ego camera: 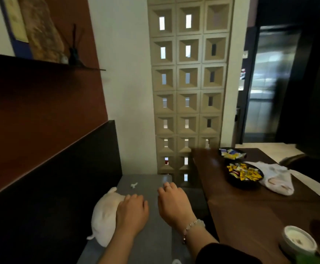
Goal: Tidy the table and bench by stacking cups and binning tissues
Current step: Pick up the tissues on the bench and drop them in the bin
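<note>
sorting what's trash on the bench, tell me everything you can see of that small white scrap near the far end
The small white scrap looks like a crumpled, twisted bit of tissue, irregular with little points sticking out. It lies alone on the grey bench seat, near the far end, ahead of both hands. Nothing touches it: the left hand rests further back against a white plush cushion.

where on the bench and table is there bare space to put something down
Free: grey bench seat between the white plush and table, though both hands hover there; table's near middle, between the candy bowl and cup. Crowded: table's far end.
</note>
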Demonstrator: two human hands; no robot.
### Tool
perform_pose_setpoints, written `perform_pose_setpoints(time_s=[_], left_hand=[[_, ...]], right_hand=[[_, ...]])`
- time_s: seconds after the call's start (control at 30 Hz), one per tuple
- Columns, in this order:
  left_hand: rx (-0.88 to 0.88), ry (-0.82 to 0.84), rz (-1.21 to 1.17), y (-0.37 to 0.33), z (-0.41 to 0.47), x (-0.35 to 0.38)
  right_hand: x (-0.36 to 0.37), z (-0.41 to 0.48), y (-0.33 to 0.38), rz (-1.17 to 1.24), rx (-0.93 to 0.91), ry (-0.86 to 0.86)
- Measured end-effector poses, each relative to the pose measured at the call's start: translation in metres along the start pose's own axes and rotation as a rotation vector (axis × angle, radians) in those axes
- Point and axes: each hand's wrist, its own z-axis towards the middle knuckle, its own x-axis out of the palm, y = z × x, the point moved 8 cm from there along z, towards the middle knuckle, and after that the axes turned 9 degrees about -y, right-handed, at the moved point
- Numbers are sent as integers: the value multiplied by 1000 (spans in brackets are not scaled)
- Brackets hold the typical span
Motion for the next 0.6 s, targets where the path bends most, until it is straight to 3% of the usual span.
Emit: perform_pose_setpoints(time_s=[0.27, 0.6], left_hand=[[-192, 51, 127, 65, -31, -14], [-170, 5, 178, 108, -41, -64]], right_hand=[[31, 18, 66, 25, -207, 111], [33, 20, 140, 81, -256, 32]])
